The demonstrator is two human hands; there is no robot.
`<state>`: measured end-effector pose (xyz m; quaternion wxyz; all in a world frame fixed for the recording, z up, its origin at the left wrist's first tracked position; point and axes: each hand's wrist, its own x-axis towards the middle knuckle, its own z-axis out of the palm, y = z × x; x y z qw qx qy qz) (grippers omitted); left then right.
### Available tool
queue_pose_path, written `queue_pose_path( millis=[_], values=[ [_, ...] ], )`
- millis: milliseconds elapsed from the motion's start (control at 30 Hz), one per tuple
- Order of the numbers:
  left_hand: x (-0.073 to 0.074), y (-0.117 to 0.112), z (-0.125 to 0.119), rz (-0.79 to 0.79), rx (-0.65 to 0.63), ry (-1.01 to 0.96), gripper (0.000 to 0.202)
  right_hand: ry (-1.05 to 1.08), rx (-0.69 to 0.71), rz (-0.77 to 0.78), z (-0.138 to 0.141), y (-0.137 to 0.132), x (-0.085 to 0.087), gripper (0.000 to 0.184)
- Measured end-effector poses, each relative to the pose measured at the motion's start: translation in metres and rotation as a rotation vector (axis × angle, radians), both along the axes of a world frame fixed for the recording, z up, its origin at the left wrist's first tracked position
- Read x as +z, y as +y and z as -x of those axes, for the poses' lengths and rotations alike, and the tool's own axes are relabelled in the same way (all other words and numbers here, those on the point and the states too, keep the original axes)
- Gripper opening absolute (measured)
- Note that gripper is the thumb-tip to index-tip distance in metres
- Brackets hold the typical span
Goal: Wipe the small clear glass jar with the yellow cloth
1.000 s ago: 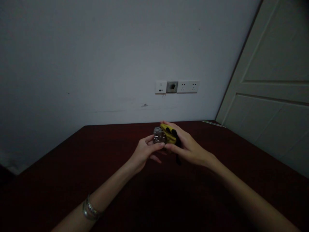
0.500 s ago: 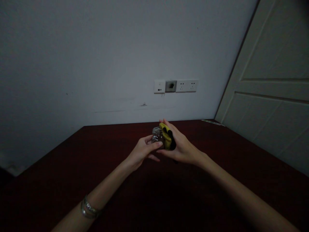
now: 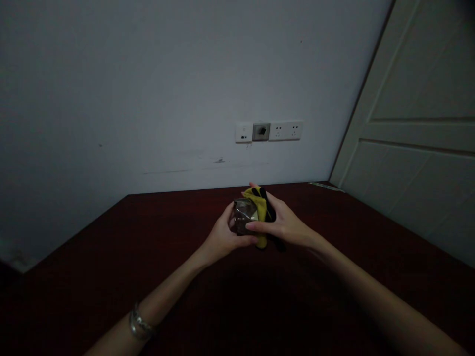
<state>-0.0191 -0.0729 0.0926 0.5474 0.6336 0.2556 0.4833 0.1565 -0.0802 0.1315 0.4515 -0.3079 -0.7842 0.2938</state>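
Near the far edge of the dark red table, my two hands meet around a small, shiny, see-through brownish object [image 3: 244,211]. Its exact kind is hard to tell in the dim light. My left hand [image 3: 222,238] wraps it from the left, thumb along its lower side. A yellow and black cloth [image 3: 261,205] lies against the object's right side, with part of it hanging below. My right hand [image 3: 291,227] grips this cloth, its thumb pressing on the front of the shiny object. The fingers behind the cloth are mostly hidden.
The dark red tabletop [image 3: 170,212] runs back to a pale wall [image 3: 166,89]. A row of wall sockets [image 3: 285,130] sits above the table's far edge. A white panelled door [image 3: 415,123] slants along the right. A silver bracelet [image 3: 139,324] circles my left wrist.
My left hand has turned about the shiny object, its thumb now lower. The object shows a different side, and my right thumb has come onto its front. More cloth hangs below.
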Motion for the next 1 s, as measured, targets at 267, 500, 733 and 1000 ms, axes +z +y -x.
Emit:
queue_pose_path(
  millis=[267,500,733,1000],
  values=[
    [0.002,-0.004,-0.004,-0.056,0.057,0.059,0.071,-0.146,0.026,-0.058,-0.009,0.002,0.004,0.086],
    [0.003,-0.008,-0.006,0.041,0.026,0.010,0.075,0.019,-0.033,-0.075,-0.004,0.006,0.000,0.043],
    [0.004,-0.003,-0.009,0.085,0.066,-0.009,0.065,-0.016,-0.066,-0.412,0.003,-0.003,-0.004,0.035],
    [0.004,-0.004,-0.006,0.048,0.062,0.048,0.071,0.021,-0.039,-0.452,0.000,0.001,-0.006,0.030]
  ],
)
